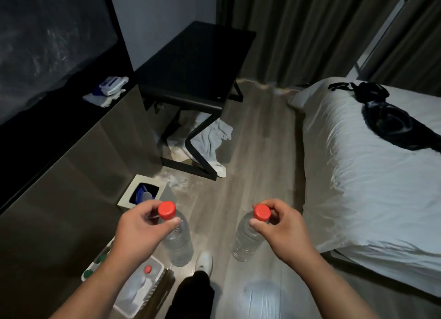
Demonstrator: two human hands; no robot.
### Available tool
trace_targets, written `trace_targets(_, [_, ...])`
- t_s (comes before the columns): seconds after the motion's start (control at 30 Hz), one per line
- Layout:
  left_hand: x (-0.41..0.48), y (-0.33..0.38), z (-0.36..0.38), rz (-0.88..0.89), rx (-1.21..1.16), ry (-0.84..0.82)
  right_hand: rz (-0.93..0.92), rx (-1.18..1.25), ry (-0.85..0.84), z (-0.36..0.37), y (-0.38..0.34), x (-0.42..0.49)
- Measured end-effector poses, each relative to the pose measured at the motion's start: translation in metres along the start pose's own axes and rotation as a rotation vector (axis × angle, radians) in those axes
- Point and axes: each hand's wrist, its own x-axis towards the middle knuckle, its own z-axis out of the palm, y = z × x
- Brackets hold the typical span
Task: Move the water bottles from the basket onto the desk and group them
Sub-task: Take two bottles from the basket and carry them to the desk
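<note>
My left hand [140, 225] pinches the neck of a clear water bottle [177, 242] with a red cap, which hangs above the floor. My right hand [279, 225] pinches the neck of a second red-capped clear bottle [247, 241] the same way. A white basket [157, 271] stands on the floor at lower left, below my left forearm; in it I see a bottle with a red cap [147, 269] and two green caps [88, 273]. The black desk [191, 63] stands ahead at the back, its top bare.
A small square bin [124, 199] sits on the floor by the long dark cabinet [59, 175] on the left. A towel [210, 139] lies under the desk. The bed [370, 170] fills the right side. Wood floor runs between them. My foot [204, 261] is below the bottles.
</note>
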Motion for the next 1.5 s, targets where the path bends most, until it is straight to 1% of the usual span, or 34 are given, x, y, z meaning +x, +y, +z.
trace_targets(0.13, [0.075, -0.001, 0.027, -0.024, 0.025, -0.025, 0.031, -0.023, -0.022, -0.001, 0.001, 0.071])
trace_targets(0.23, [0.131, 0.004, 0.044, -0.031, 0.026, -0.065, 0.049, -0.042, 0.000, -0.011, -0.005, 0.123])
trace_targets(0.4, [0.221, 0.038, 0.074, 0.018, 0.084, -0.129, 0.055, -0.028, 0.050, -0.042, -0.021, 0.197])
trace_targets(0.53, [0.277, 0.073, 0.110, 0.055, 0.116, -0.196, 0.039, -0.042, 0.112, -0.070, -0.015, 0.243])
trace_targets(0.67, [0.330, 0.100, 0.163, 0.076, 0.125, -0.198, 0.041, -0.106, 0.052, -0.100, -0.004, 0.306])
trace_targets(0.73, [0.353, 0.109, 0.195, 0.058, 0.119, -0.174, 0.034, -0.128, 0.009, -0.117, 0.005, 0.341])
trace_targets(0.87, [0.387, 0.137, 0.256, 0.009, 0.049, -0.003, 0.027, -0.124, -0.059, -0.159, 0.018, 0.410])
trace_targets(0.93, [0.408, 0.160, 0.282, -0.004, 0.007, 0.033, 0.022, -0.128, -0.100, -0.185, 0.018, 0.446])
trace_targets(1.07, [0.453, 0.192, 0.321, 0.014, -0.057, 0.147, -0.063, -0.192, -0.154, -0.227, 0.015, 0.526])
trace_targets(1.2, [0.488, 0.205, 0.333, -0.020, -0.071, 0.216, -0.129, -0.253, -0.215, -0.242, 0.000, 0.593])
trace_targets(1.3, [0.519, 0.209, 0.330, -0.030, -0.072, 0.259, -0.132, -0.230, -0.231, -0.244, -0.012, 0.640])
trace_targets(1.5, [0.590, 0.192, 0.319, -0.103, -0.051, 0.311, -0.111, -0.216, -0.312, -0.213, -0.041, 0.739])
